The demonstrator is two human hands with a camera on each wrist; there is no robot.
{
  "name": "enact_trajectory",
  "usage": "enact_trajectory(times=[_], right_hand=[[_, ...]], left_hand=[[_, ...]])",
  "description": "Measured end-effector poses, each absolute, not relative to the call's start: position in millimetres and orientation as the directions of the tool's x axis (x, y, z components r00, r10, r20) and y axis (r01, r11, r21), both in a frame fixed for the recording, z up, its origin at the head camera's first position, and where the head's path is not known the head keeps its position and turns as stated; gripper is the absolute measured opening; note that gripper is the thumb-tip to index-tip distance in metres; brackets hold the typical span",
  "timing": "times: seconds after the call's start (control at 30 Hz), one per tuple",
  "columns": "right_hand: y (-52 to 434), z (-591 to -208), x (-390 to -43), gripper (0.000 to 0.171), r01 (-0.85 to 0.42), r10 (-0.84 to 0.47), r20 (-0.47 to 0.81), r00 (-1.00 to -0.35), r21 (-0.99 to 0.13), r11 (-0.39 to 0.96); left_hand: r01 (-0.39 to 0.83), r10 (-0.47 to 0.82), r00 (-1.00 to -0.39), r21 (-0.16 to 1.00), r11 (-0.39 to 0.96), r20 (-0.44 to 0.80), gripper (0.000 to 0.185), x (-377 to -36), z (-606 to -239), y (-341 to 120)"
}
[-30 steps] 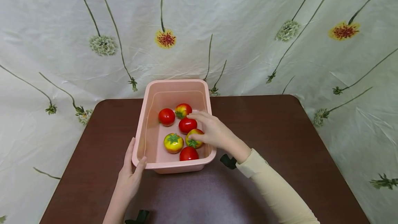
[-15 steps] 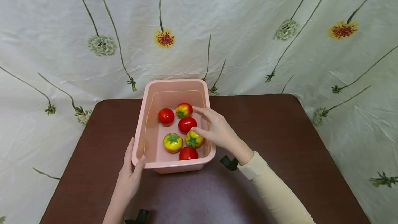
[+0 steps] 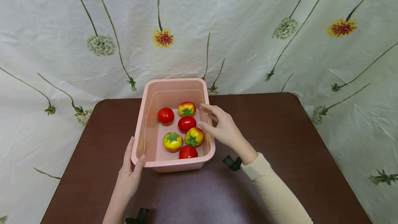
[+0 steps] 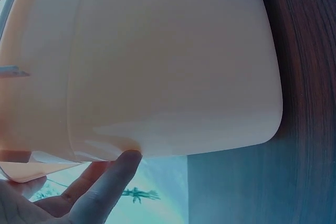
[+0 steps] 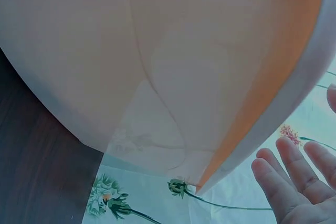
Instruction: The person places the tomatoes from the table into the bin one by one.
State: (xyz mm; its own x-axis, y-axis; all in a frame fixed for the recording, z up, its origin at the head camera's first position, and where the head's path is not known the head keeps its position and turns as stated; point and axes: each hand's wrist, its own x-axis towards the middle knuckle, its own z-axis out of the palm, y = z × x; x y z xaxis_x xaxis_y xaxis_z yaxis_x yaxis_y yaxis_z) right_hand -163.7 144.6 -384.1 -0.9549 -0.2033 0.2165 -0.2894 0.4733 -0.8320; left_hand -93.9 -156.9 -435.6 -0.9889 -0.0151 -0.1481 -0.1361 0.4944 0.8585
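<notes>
A pink plastic bin point(image 3: 174, 164) stands on the table, and my left hand point(image 3: 130, 175) holds its near left corner, thumb at the rim and fingers along the outer side. In the left wrist view, fingertips point(image 4: 129, 160) touch the bin's wall. My right hand point(image 3: 225, 127) hovers over the right rim, fingers spread and nothing in them. Inside lie shiny tomatoes: a red one point(image 3: 166, 116) at left, a red-yellow one point(image 3: 187, 109) at the back, a red one point(image 3: 187, 124) in the middle, two yellow ones point(image 3: 173, 141) with green leaf tops, and a red one point(image 3: 188, 152) in front.
The dark brown table point(image 3: 264, 123) extends to both sides of the bin. Behind it hangs a pale cloth point(image 3: 242, 27) printed with flowers. Black straps point(image 3: 232, 162) show beside the wrists.
My right hand has drawn back to the right, from above the tomatoes to the bin's right rim. The back red-yellow tomato has turned and shifted slightly right. My left hand stays put.
</notes>
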Motion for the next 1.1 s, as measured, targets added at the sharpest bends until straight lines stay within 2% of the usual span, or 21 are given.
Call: enact_trajectory(times=[0.43,0.63,0.9,1.1], right_hand=[[149,-391,-162,0.054,-0.277,-0.155,0.232,-0.96,-0.855,0.438],[153,-391,-161,0.054,-0.281,-0.143,0.242,-0.96,-0.857,0.432],[157,-391,-159,0.051,-0.303,-0.114,0.282,-0.953,-0.849,0.432],[161,-391,-157,0.051,-0.31,-0.117,0.289,-0.95,-0.843,0.44]], left_hand=[[-0.159,0.016,-0.981,0.844,0.513,-0.194,0.08,-98,-432,-157],[-0.146,0.022,-0.983,0.846,0.513,-0.183,0.079,-98,-433,-157],[-0.051,0.037,-0.996,0.869,0.492,-0.08,0.077,-96,-430,-157],[-0.058,0.038,-0.995,0.857,0.512,-0.09,0.078,-95,-429,-156]])
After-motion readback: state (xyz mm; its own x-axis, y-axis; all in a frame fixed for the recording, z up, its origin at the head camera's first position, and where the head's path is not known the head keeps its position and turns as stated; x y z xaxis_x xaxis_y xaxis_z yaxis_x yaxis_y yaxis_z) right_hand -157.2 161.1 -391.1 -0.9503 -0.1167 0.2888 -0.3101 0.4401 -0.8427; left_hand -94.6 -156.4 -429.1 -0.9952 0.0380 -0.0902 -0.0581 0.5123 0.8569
